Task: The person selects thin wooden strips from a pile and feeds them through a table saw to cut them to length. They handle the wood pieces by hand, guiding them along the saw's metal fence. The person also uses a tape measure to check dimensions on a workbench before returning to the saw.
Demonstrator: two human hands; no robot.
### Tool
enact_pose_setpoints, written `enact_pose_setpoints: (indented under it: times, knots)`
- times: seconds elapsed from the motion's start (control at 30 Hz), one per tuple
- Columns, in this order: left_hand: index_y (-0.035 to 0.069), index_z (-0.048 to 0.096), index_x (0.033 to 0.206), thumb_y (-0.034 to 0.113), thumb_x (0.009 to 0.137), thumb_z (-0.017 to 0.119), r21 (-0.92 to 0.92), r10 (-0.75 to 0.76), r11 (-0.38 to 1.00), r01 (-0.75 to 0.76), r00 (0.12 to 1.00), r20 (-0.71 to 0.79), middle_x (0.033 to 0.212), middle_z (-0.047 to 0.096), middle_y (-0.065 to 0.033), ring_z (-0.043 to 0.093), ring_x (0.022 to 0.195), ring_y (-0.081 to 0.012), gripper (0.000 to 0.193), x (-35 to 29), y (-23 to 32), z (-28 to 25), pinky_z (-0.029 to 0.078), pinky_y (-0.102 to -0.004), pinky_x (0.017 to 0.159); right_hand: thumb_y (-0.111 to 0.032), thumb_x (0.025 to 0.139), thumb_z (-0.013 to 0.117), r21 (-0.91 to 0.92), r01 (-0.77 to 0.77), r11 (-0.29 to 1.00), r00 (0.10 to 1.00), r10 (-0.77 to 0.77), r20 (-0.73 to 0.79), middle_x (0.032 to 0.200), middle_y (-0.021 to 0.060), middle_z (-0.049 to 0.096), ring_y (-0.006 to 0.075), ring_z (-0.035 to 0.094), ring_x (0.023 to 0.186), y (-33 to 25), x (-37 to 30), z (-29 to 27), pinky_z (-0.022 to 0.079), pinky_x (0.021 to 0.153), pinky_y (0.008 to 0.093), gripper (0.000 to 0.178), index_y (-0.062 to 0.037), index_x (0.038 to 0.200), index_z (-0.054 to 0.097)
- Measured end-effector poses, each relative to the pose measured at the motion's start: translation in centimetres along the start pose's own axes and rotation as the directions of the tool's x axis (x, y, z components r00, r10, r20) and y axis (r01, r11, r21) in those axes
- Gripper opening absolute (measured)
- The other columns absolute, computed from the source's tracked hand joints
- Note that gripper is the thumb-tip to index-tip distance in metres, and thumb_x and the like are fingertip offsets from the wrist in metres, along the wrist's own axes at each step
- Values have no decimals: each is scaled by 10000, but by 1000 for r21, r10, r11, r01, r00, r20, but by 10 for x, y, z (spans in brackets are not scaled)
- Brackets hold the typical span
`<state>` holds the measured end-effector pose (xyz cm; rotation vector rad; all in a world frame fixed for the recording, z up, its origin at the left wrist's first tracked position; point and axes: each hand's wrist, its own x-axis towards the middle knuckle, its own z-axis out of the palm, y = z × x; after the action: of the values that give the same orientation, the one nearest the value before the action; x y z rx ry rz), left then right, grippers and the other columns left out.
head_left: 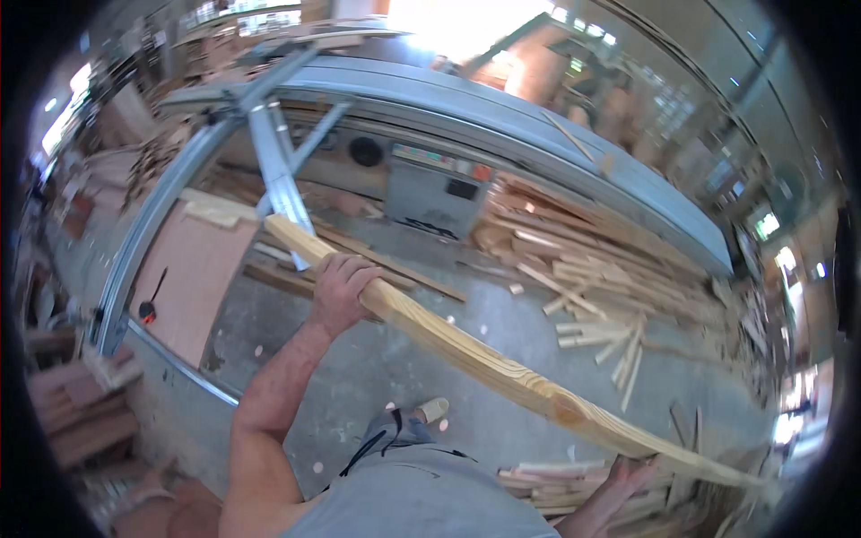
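Wooden plank (471, 352): long axis runs diagonally, left of centre to lower right. I see left hand (343, 289) clasped over it near the upper-left end; right hand (633, 472) at its lower edge, lower right, fingers partly hidden, can't tell how closed.

Obstacle beyond board (475, 360): scattered offcuts (610, 285)

Heaped wood strips (574, 269) on a concrete floor (520, 327) beside a grey control box (430, 197)

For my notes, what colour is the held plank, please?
The plank is yellowish with darker grain, clearest in the head view.
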<state>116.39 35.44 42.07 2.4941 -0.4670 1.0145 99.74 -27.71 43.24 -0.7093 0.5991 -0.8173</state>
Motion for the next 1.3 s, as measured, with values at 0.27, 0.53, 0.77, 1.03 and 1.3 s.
enact_pose_setpoints:
  times: [0.27,0.53,0.77,1.03,1.3]
  knots:
    - [175,670,893,411,553,793,261,-251,944,200,951,180,905,622,-25,567,915,-268,432,-22,-64,-53,414,-406,870,-442,938,646,-282,-312,907,931,352,102,1308,141,561,258,584,1152,104,25,127,515,961,417,611,-37,1366,484]
    - [114,639,830,197,493,850,349,-542,798,491,838,62,849,619,-91,579,862,-337,406,-115,-58,-50,443,-459,793,-360,923,675,-458,-354,816,802,516,299,1216,124,598,282,611,1094,224,77,231,517,945,478,531,-50,1316,499]
    - [78,579,799,684,492,794,407,-659,678,612,751,-31,780,550,-96,531,813,-339,712,-142,-68,-10,391,-467,736,-266,880,742,-580,-342,739,702,611,366,1033,98,675,229,709,874,344,88,367,626,714,372,407,-36,1170,571]
    - [78,601,776,585,543,821,462,-759,568,681,650,-26,745,556,-92,539,779,-333,600,-86,-78,38,399,-470,709,-299,852,777,-801,-214,559,543,749,378,977,105,695,210,704,816,523,87,485,596,696,365,430,29,1088,629]
    - [86,631,776,506,548,839,528,-856,450,720,517,24,731,568,-91,547,765,-330,521,-36,-92,79,412,-470,704,-368,801,821,-912,-101,396,366,868,336,933,81,691,169,678,777,609,64,535,575,692,313,483,24,1030,657]
